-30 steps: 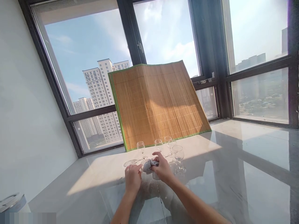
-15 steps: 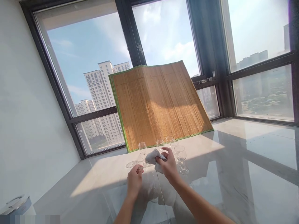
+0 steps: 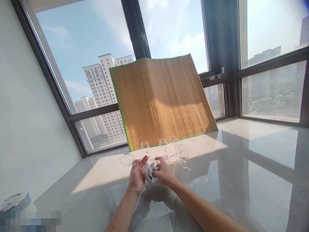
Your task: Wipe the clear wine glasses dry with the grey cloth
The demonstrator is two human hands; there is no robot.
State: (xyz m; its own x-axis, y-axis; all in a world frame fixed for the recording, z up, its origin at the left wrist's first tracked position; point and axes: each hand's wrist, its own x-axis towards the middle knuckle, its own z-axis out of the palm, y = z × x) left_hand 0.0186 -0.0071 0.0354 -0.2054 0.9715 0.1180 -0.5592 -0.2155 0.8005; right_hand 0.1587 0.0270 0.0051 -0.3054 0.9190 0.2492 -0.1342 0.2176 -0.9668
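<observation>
My left hand (image 3: 137, 177) is closed around the stem of a clear wine glass (image 3: 127, 159). The bowl of this glass tips out to the left, and its foot end lies near the palm, partly hidden by fingers and cloth. A crumpled white-grey cloth (image 3: 150, 172) is pinched in my right hand (image 3: 164, 172), pressed close against my left fingers at the foot end of the glass. Just beyond the hands several stemmed glasses stand upright, among them one glass (image 3: 145, 146) behind my left hand and another glass (image 3: 183, 154) to the right of my right hand.
A bamboo mat (image 3: 164, 100) with green edging leans against the window behind the glasses. The glossy tiled surface (image 3: 217, 193) carries bright sun patches and reflections. At the lower left stands a white-and-blue container (image 3: 18, 203), partly blurred out. A wall (image 3: 31, 112) bounds the left side.
The glass in my left hand has turned from roughly upright to tilted leftward. My right hand has brought the cloth down and left against the glass's foot end. The view has shifted slightly.
</observation>
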